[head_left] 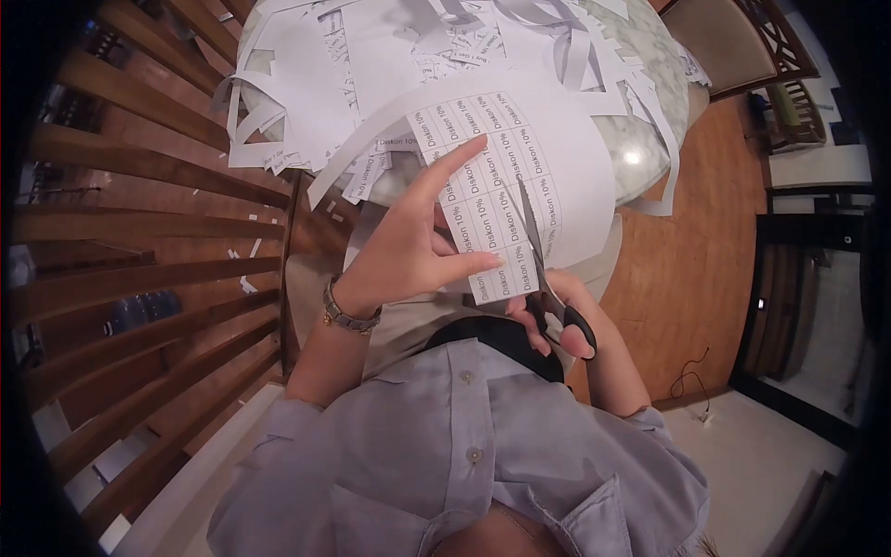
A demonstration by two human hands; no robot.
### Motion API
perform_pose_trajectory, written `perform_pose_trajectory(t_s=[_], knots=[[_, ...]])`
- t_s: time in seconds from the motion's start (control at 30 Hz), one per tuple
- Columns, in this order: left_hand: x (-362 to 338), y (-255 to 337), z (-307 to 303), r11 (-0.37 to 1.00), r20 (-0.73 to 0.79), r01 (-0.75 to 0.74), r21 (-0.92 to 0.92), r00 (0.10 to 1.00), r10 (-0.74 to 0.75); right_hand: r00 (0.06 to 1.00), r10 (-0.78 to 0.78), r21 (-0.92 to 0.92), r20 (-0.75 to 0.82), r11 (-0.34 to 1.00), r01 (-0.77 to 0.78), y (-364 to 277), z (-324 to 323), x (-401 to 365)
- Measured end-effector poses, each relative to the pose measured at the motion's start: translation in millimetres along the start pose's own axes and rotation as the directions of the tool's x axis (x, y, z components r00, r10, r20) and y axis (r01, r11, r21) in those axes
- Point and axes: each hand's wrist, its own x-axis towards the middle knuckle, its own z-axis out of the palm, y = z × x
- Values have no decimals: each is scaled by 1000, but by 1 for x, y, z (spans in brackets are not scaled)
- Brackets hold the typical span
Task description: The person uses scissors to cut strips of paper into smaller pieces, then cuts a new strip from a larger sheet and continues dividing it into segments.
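A white paper sheet printed with a grid of "Diskon 10%" labels is held up in front of my body. My left hand grips it from the left, thumb and index finger lying on the printed face and the other fingers partly hidden behind. In my right hand is a pair of black-handled scissors, below the sheet's lower right. The blades point up along a grid line near the right-hand column, with paper on both sides of them. A blank curved margin surrounds the upper part of the grid.
Beyond the sheet, a round marble-patterned table carries a heap of paper strips and cut slips. A slatted wooden bench stands at left, with paper scraps on the floor. A chair is at upper right.
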Motion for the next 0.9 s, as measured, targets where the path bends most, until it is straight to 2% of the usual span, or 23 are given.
perform_pose_trajectory(t_s=[0.07, 0.1, 0.4, 0.5, 0.57, 0.73, 0.9], knots=[[0, -4, -1, 992, -8, -71, 106, 997, 72, 999, -38, 6, -27, 999, 38, 3, 5, 3], [0, -4, -1, 992, -8, -70, 105, 997, 71, 996, -77, 10, -50, 997, 77, 4, 6, 4], [-2, 0, -6, 1000, 30, -26, 9, 999, 26, 996, -82, -66, -36, 995, 79, 4, 4, 5], [0, 2, -8, 1000, -45, -7, -22, 999, 6, 996, -83, -18, -23, 996, 82, 4, 4, 4], [1, 3, -11, 997, -167, -63, -48, 984, 54, 996, -87, 0, -3, 996, 87, 6, 2, 3], [1, 3, -15, 995, -169, -100, -2, 981, 98, 995, -104, 67, -10, 992, 104, 10, 4, 4], [1, 3, -16, 994, -159, -106, 19, 981, 108, 998, -52, 75, -27, 996, 54, 13, 6, 4]])
